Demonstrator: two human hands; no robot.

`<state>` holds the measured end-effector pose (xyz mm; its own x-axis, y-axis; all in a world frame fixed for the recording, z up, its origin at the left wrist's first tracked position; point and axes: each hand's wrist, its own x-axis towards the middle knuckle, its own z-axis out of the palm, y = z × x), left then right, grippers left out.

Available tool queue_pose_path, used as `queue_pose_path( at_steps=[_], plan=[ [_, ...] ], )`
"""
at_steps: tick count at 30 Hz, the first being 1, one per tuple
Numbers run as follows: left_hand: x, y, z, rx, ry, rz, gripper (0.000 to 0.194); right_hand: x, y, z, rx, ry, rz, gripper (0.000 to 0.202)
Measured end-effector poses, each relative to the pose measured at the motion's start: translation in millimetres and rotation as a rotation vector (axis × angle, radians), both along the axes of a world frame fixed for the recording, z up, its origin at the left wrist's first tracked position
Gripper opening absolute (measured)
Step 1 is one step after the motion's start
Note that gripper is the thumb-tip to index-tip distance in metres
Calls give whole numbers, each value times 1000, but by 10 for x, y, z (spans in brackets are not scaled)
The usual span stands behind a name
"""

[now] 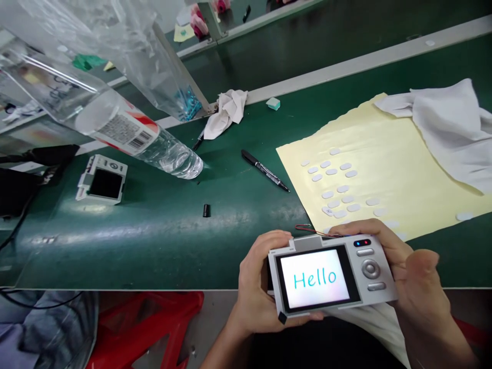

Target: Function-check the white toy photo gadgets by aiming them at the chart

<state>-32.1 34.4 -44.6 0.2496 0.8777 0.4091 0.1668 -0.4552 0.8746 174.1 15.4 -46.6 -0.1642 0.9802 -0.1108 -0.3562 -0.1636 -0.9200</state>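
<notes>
A silver digital camera (pixel 374 287) is held between both hands over the table's front edge, its back facing me. Its lit screen reads "Hello" in blue on white, and two small lights, blue and red, glow at its upper right. My left hand (pixel 253 287) wraps round the left end, fingers on top and underneath. At the right end, my right hand (pixel 417 279) grips the body, with the thumb raised off the buttons. Thin red and black wires (pixel 307 229) stick out behind the camera's top.
A yellow sheet (pixel 403 164) bears several small white oval stickers. A white cloth (pixel 442 123) covers its far corner. An uncapped marker (pixel 265 170), a black cap (pixel 206 210), a water bottle (pixel 154 136) and a second camera (pixel 103 180) are on the green table (pixel 161 246). Below is a red stool (pixel 149 323).
</notes>
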Motion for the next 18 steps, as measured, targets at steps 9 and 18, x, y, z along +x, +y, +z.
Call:
queue_pose_path(
  at_steps=[9, 18],
  plan=[
    [31, -2, 40, -171, -95, 1, 74, -29, 2, 129, -278, 87, -47, 36],
    [19, -5, 34, -134, -43, 28, 71, 8, 19, 51, -105, 37, 23, 29]
  ],
)
